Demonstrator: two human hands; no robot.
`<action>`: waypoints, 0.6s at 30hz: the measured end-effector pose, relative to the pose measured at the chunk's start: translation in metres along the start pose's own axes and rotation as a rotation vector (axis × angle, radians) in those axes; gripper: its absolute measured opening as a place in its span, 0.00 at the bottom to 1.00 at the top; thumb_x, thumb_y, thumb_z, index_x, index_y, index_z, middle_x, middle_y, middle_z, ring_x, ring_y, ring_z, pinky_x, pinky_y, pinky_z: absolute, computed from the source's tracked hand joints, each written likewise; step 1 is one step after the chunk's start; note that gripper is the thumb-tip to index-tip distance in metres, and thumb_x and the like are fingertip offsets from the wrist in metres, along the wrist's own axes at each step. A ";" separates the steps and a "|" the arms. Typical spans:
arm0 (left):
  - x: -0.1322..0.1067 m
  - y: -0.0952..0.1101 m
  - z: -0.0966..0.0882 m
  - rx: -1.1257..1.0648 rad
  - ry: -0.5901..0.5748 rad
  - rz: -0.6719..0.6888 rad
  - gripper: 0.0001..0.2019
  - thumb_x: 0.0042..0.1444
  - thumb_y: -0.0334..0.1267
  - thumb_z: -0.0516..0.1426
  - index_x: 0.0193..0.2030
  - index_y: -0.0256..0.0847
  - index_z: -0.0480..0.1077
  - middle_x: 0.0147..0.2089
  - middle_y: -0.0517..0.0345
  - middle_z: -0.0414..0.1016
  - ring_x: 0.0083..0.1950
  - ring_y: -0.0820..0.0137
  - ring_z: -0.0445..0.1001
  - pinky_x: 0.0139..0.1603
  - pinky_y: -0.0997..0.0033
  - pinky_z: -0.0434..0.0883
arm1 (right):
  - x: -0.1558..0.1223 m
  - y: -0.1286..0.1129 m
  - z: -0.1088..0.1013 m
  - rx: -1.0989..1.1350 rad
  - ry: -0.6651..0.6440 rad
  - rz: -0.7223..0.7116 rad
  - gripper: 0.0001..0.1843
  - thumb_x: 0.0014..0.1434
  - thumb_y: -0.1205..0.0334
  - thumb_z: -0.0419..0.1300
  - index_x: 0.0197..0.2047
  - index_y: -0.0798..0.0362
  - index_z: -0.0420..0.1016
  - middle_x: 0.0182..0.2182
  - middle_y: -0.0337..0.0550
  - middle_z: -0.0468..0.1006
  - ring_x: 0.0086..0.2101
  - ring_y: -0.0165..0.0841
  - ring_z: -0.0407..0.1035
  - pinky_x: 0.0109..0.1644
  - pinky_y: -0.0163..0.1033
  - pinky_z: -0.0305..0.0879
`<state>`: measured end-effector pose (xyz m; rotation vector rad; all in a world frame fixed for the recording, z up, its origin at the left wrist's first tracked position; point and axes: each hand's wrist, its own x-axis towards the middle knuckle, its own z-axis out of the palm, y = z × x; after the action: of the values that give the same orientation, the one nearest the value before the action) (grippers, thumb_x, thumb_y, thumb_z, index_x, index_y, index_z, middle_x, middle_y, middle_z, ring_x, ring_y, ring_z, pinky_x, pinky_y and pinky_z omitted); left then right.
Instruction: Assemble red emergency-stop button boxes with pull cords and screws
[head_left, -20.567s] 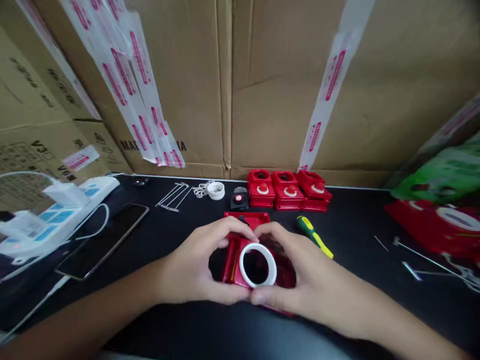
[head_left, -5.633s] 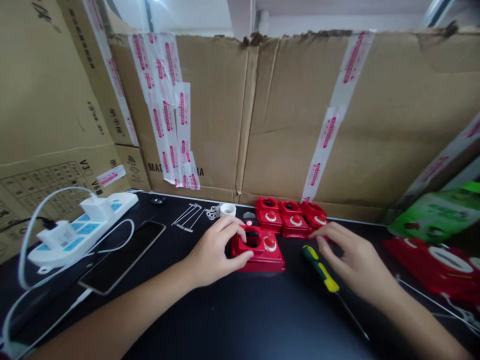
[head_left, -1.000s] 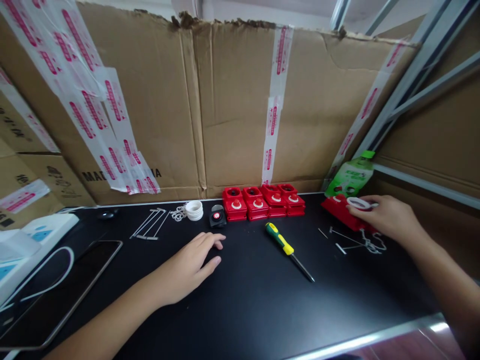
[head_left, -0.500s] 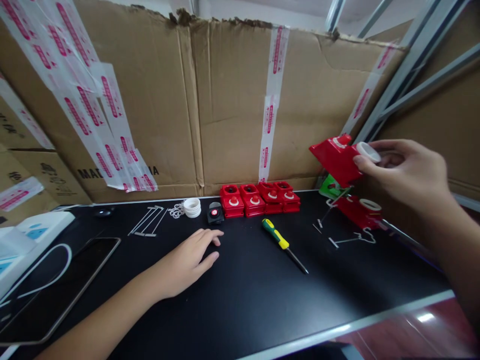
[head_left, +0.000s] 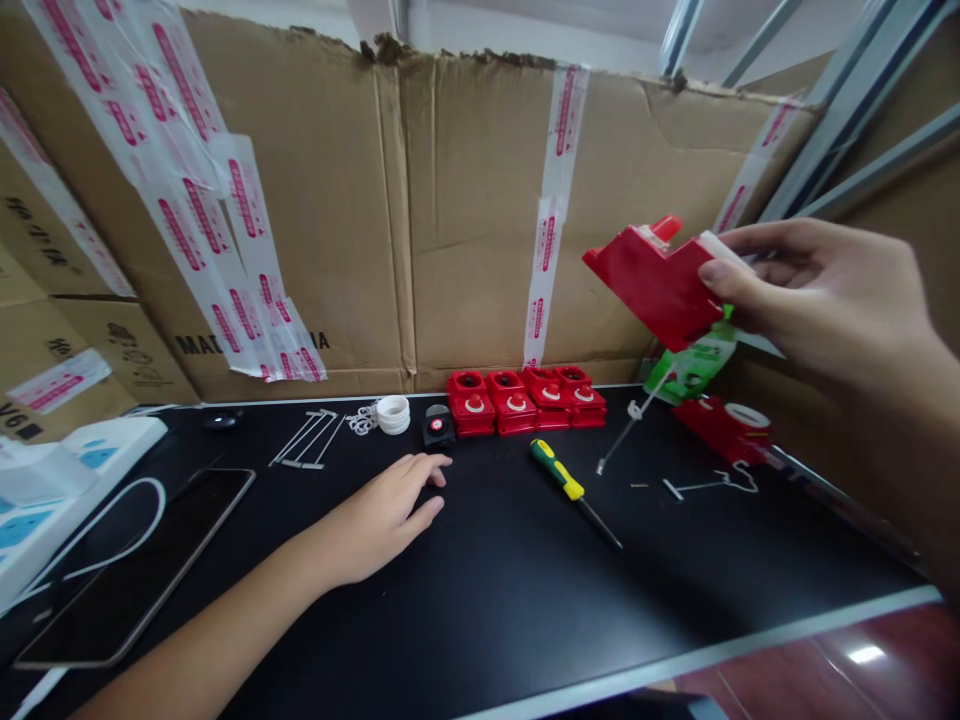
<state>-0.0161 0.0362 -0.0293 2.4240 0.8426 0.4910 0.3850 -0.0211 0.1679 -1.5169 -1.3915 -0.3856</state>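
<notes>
My right hand [head_left: 832, 290] grips a red plastic housing [head_left: 656, 285] in the air by the white ring at its end. A red knob sticks up from the housing. Below it hangs a thin metal rod [head_left: 619, 448], in front of a green packet [head_left: 697, 365]. With fingers spread and nothing held, my left hand [head_left: 382, 515] rests on the black table. Just beyond its fingertips sits a small black part [head_left: 437, 427] with a red and white centre. Several more red housings [head_left: 517, 405] stand in a row at the back.
A green and yellow screwdriver [head_left: 559, 472] lies mid-table. White rings [head_left: 393, 415] and thin metal rods [head_left: 304, 440] are at the back left. Another red housing [head_left: 724, 428] and a bent rod [head_left: 697, 486] lie at right. A phone [head_left: 142, 560] and power strip [head_left: 75, 480] occupy the left.
My right hand has raised the red housing and shifted it slightly left, tilting it. The rod now hangs in plain sight below it. My left hand stays at the same place on the table.
</notes>
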 end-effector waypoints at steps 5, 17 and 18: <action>0.000 -0.003 0.002 -0.012 0.104 -0.003 0.21 0.74 0.40 0.54 0.71 0.49 0.61 0.62 0.50 0.73 0.62 0.57 0.75 0.68 0.46 0.73 | -0.011 -0.037 0.015 0.244 -0.142 0.163 0.27 0.56 0.46 0.76 0.51 0.57 0.87 0.32 0.50 0.84 0.25 0.28 0.70 0.26 0.36 0.60; 0.003 -0.001 -0.031 -0.170 0.915 0.403 0.29 0.69 0.46 0.59 0.73 0.46 0.57 0.68 0.42 0.62 0.72 0.48 0.65 0.74 0.34 0.64 | -0.077 -0.072 0.095 0.388 -0.593 -0.070 0.19 0.58 0.50 0.72 0.49 0.50 0.80 0.41 0.45 0.82 0.33 0.35 0.73 0.35 0.42 0.72; 0.002 0.000 -0.036 -0.142 0.939 0.430 0.29 0.67 0.45 0.59 0.72 0.46 0.59 0.67 0.43 0.63 0.71 0.48 0.66 0.74 0.35 0.64 | -0.086 -0.073 0.104 0.384 -0.631 -0.099 0.18 0.59 0.51 0.72 0.49 0.50 0.80 0.42 0.45 0.81 0.33 0.34 0.73 0.35 0.42 0.72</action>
<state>-0.0321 0.0497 -0.0005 2.1788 0.5606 1.8624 0.2565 0.0027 0.0866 -1.2954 -1.8997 0.3256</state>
